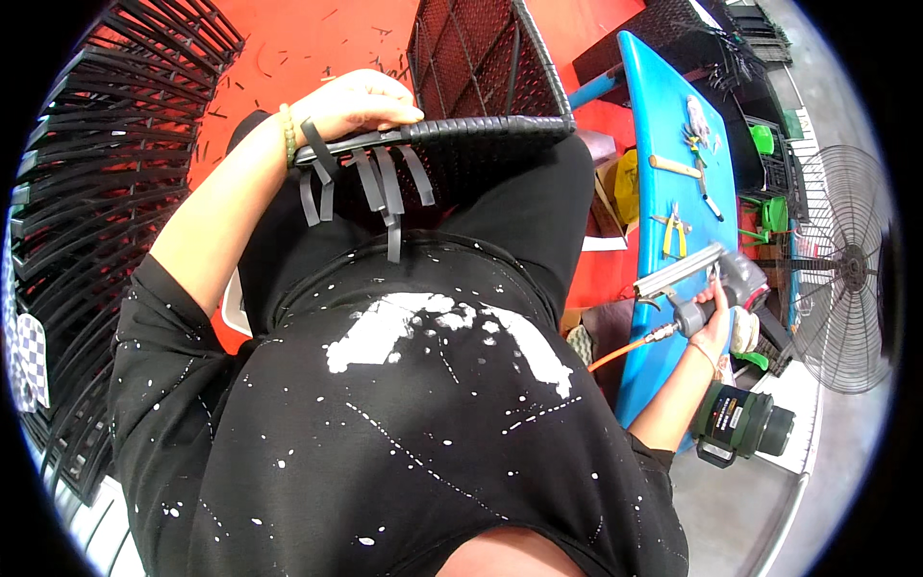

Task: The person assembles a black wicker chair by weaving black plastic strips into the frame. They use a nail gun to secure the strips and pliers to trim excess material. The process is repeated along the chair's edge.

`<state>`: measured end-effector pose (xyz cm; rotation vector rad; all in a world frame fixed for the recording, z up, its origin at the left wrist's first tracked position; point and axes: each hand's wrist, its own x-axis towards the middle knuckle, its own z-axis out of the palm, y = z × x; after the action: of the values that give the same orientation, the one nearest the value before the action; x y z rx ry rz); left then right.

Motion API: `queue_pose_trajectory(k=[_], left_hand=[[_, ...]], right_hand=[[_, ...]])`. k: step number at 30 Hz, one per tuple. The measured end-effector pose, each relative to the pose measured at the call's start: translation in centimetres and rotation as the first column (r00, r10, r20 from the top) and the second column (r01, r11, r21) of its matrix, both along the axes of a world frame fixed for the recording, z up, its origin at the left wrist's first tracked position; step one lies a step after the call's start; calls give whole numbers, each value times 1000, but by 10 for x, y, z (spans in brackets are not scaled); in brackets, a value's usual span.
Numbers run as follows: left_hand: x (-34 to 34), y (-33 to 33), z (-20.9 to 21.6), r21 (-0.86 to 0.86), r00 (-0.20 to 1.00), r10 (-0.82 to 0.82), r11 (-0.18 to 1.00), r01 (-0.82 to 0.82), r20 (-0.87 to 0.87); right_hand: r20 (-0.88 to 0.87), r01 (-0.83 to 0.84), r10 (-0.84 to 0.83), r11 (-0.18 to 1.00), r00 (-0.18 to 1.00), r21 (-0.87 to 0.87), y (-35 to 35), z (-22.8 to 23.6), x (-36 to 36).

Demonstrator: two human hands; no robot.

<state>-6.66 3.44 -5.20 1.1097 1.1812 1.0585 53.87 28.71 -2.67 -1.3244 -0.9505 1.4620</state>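
Across my lap stands a black woven wicker piece [481,128], its wrapped edge running over my thighs. Several flat dark strips [385,183] hang loose from that edge. My left hand [363,102] is closed on the left part of the edge, fingers curled and thumb along the top. Off to the right, my right hand [713,317] grips an air staple gun [681,273] by its handle, over the blue table. An orange air hose [620,356] runs from the gun's base toward my side.
On the blue table [659,115] lie a hammer [676,167], yellow-handled pliers [676,233] and a marker [713,207]. A dark green jug [735,423] and a floor fan [851,269] stand right. Stacked black frames [115,212] rise left. Scraps litter the red floor [279,38].
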Motion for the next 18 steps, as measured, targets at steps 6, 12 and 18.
queue_pose_trajectory(k=[6,12,18], left_hand=[[-8,3,2,-9,1000,24,1000,-24,-18],[-8,3,4,7,998,43,999,-43,-39],[-10,2,-2,-5,998,69,998,-69,3]], right_hand=[[388,-349,181,836,904,424,-92,64,-159],[816,-814,11,69,578,576,-162,26,-256],[883,-875,126,-128,452,466,-176,-11,-293]])
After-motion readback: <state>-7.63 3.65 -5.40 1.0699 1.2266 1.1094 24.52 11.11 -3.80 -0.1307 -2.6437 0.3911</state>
